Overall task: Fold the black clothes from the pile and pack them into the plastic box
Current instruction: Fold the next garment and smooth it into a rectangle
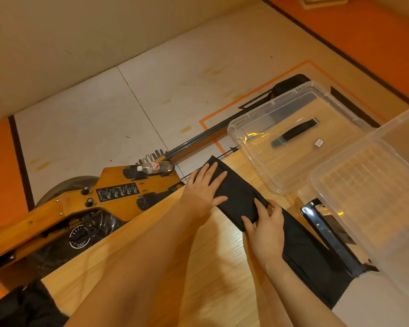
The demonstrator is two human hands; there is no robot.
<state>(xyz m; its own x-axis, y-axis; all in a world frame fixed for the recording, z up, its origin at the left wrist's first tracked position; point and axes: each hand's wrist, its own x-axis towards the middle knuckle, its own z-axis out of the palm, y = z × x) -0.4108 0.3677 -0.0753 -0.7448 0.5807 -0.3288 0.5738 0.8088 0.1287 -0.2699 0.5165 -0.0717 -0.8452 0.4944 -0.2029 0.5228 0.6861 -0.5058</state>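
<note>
Gripping the folded edge of the black garment (pixel 240 197) on the wooden table (pixel 151 244), the right hand (pixel 267 230) curls its fingers there. Further, the left hand (pixel 204 187) presses flat on it. Far right stands the plastic box (pixel 241 138).

Bare wooden table (pixel 175 267) lies open below your forearms; to the right, the plastic box (pixel 376 208) and its upturned lid (pixel 281 142) wall off the far corner.
</note>
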